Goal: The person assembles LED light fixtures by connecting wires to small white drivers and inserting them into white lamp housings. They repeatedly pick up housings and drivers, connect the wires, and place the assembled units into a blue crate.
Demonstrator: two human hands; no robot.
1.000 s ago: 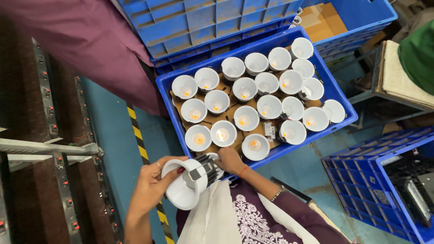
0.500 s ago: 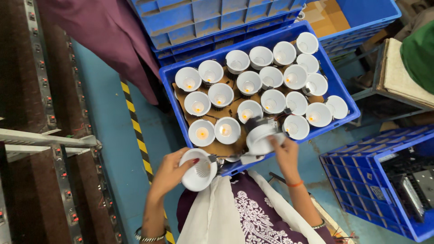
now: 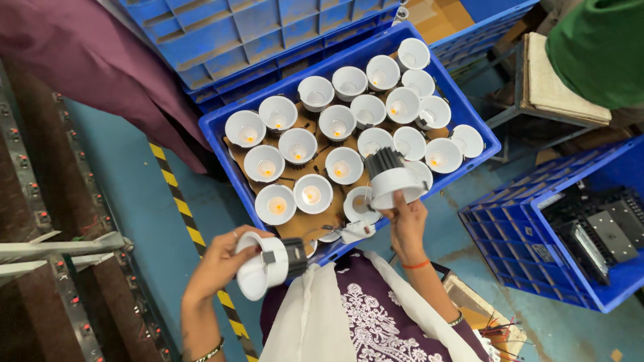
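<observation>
Left hand (image 3: pixel 225 258) closed around a white downlight fixture (image 3: pixel 263 271), held sideways with its black finned back pointing toward the body, low and just outside the near rim of the blue crate (image 3: pixel 231 175). Right hand (image 3: pixel 406 218) gripping a second white fixture (image 3: pixel 390 181) from below, black heat sink uppermost, raised over the crate's near right corner. A short wire with a small white connector (image 3: pixel 359 231) dangling between the two hands. Inside the crate, some twenty white lamps (image 3: pixel 295 144) standing face up in rows on brown card, several glowing orange at the centre. By the look of it, mostly done: rows nearly full, only gaps near the front edge left, two pieces in hand and not yet seated. Beyond, more blue crates stacked at the far side (image 3: pixel 221 33), another crate with dark parts (image 3: pixel 570 234) to the right, a yellow-and-black floor stripe (image 3: pixel 181 208) to the left, a maroon cloth (image 3: pixel 87 60) above it.
</observation>
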